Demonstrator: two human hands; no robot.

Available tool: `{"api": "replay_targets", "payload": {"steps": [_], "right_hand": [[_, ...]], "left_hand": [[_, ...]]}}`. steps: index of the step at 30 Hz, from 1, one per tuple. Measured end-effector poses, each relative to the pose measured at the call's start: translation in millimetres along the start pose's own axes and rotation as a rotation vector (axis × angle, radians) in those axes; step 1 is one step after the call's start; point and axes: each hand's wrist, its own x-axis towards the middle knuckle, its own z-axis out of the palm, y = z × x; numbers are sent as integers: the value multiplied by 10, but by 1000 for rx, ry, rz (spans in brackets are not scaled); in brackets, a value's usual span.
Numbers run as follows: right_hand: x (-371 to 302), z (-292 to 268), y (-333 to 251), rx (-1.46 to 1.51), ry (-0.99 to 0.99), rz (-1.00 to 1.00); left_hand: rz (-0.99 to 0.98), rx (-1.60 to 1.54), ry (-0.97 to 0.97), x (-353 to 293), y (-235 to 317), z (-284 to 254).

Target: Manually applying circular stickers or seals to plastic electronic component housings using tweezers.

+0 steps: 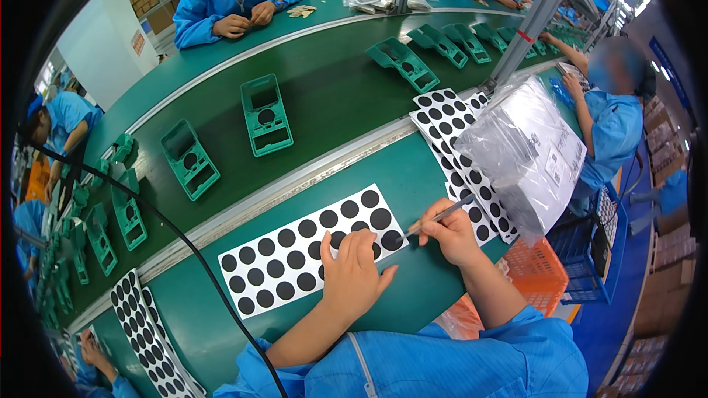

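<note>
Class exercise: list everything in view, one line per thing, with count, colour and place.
Dotted sheet: one, white with black discs, under the left hand
Spare dotted sheets: several, white and black, right and lower left
Slim tool: one, greyish, in the right hand
Plastic package: one, clear and white, right
Housings: many, green, on conveyor
Conveyor: one, dark green, beyond worktop
Worktop: green, under the hands
Cable: one, black, left
Basket: orange, lower right
Co-workers: several, blue-coated, around
Left hand: one, bare, centre
Right hand: one, bare, right of it
</note>
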Motion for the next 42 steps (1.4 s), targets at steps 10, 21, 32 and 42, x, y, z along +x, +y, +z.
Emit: {"api": "replay_targets", "payload": {"steps": [10,21,32,42], "right_hand": [[66,-95,-6,556,14,-87],[118,-44,96,397,237,-58],[626,1260,-140,391,-179,-73],[608,1220,180,483,-132,164]], "left_hand": [[-166,-441,-16,83,-60,-163],[29,-458,93,-306,85,-244],[278,-171,-395,-494,475,-221],[381,-82,-480,-563,318,-81]]}}
